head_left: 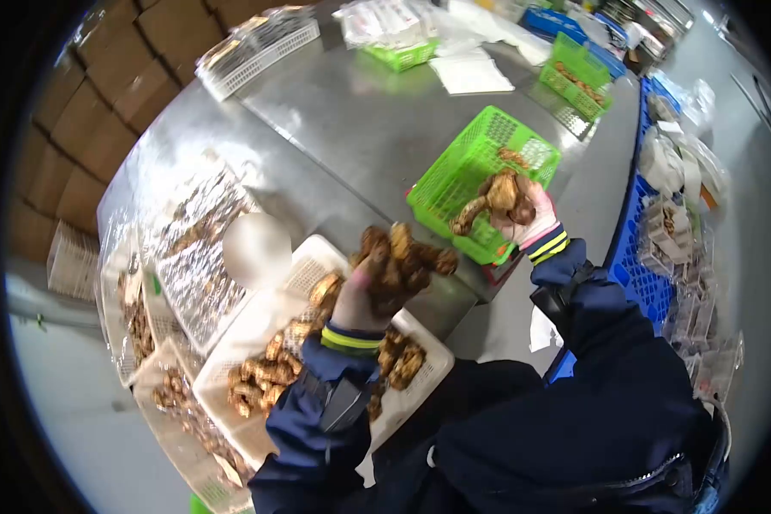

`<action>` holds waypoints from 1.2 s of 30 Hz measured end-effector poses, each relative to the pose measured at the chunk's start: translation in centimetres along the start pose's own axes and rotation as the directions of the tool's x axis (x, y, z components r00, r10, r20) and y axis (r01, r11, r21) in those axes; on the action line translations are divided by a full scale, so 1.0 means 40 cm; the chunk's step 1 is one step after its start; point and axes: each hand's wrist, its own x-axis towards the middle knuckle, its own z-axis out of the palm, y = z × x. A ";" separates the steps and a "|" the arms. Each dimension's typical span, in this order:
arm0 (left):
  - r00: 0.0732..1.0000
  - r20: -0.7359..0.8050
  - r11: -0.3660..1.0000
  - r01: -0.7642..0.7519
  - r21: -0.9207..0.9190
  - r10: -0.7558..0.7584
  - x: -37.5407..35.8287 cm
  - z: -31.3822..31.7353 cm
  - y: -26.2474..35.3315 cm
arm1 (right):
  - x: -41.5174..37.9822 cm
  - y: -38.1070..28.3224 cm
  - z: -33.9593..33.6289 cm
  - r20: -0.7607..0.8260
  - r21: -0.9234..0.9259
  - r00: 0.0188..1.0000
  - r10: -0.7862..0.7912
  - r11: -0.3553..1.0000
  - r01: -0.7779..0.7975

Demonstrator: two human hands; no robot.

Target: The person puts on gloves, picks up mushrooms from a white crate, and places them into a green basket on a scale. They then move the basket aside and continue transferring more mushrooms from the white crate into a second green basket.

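My left hand (360, 301) is closed round a bunch of brown mushrooms (403, 261), held above a white basket (437, 355). More mushrooms (265, 377) lie in that basket, partly covered by my left hand and sleeve. Over the near right part of a green basket (437, 193), my right hand (531, 216) grips brown mushrooms (505, 193) with thick stems. A few small brown pieces (514, 157) show inside the green basket. Under its near end, a device with a red edge (504, 267) is partly hidden.
Further white baskets (158, 398) with brown pieces stand at the left, beside a clear-wrapped tray (206, 283). A second green basket (574, 77), white sheets (471, 71) and a packed white crate (261, 51) occupy the far metal table. Blue crating (638, 248) lines the right; cardboard boxes (120, 77) stand left.
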 end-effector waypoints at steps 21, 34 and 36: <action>0.983 -0.167 0.925 0.000 0.381 0.069 -0.050 -0.031 -0.020 | 0.198 -0.185 -0.073 -0.049 -0.550 0.992 -0.113 0.832 0.068; 0.662 -0.633 0.739 0.174 0.650 0.401 -0.839 -0.387 -0.125 | -0.131 0.602 0.230 0.096 -0.064 0.457 0.884 -0.453 0.889; 0.693 -0.643 0.800 0.158 0.579 0.328 -0.861 -0.386 -0.151 | -0.144 0.652 0.161 -0.037 0.037 0.525 0.850 -0.524 0.851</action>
